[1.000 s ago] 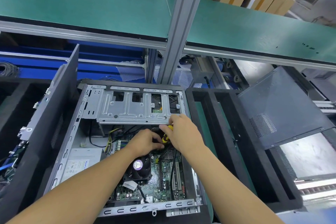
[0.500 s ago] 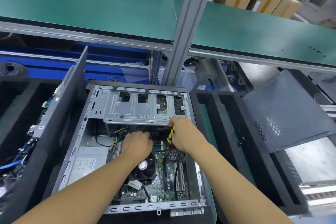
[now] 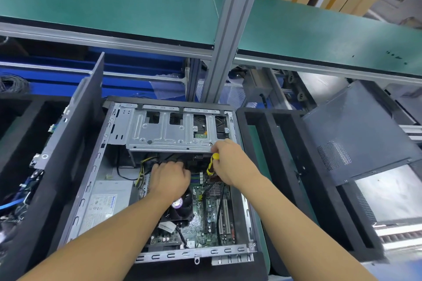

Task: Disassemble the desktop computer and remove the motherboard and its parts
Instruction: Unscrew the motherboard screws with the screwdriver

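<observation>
Both hands now apart: left hand (image 3: 170, 181) has slid left to cables (image 3: 143, 166) under drive cage (image 3: 166, 131), fingers hidden, grip unclear. Right hand (image 3: 230, 163) grips yellow screwdriver (image 3: 212, 164) at cage edge. Motherboard (image 3: 206, 214) still seated in case (image 3: 90, 191); cable unplugging likely underway.

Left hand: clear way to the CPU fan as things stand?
Likely yes. The computer case is open on top, and the left hand is just past the CPU fan, wrist overlapping it. The right hand, holding a screwdriver, is off to the side.
</observation>
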`<state>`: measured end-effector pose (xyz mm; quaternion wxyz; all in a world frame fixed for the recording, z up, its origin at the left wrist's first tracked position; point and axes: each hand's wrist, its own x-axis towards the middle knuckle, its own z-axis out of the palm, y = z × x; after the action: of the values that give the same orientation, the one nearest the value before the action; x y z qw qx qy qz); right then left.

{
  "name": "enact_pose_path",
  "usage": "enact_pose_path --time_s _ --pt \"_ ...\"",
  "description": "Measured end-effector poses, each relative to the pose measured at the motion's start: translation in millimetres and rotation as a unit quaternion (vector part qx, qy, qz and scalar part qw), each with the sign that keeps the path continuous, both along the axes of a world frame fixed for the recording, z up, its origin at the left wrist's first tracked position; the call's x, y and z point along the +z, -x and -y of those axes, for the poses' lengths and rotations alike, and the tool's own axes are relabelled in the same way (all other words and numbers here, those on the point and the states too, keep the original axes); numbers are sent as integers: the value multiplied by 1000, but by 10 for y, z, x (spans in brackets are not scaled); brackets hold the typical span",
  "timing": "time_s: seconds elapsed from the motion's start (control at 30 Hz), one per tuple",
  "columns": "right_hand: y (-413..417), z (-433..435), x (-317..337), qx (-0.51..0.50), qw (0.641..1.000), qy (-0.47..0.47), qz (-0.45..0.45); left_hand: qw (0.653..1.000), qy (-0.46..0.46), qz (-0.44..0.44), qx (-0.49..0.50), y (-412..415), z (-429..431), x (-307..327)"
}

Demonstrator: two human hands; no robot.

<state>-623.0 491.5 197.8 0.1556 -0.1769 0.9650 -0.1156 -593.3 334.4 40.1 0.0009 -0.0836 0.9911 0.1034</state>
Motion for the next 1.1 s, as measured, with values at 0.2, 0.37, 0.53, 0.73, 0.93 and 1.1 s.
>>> enact_pose_path --time_s 0.2,0.37,0.53,0.73,0.93,1.1 --pt "-45 -51 34 -1 1000 10 16 1000 -1 -1 -2 -3 9 11" --pt "-90 -38 -8 -5 998 63 26 1000 1 3 0 -6 -1 30" --pt "-59 -41 -31 -5 998 70 -2 1000 -4 9 2 4 6 22" --pt "-18 -68 -17 -19 999 27 4 1000 -12 5 0 6 11 5" --pt "-12 -82 11 3 999 28 19 1000 0 4 0 6 3 18" --pt "-57 -43 -30 6 999 50 19 1000 0 6 0 5 5 20"
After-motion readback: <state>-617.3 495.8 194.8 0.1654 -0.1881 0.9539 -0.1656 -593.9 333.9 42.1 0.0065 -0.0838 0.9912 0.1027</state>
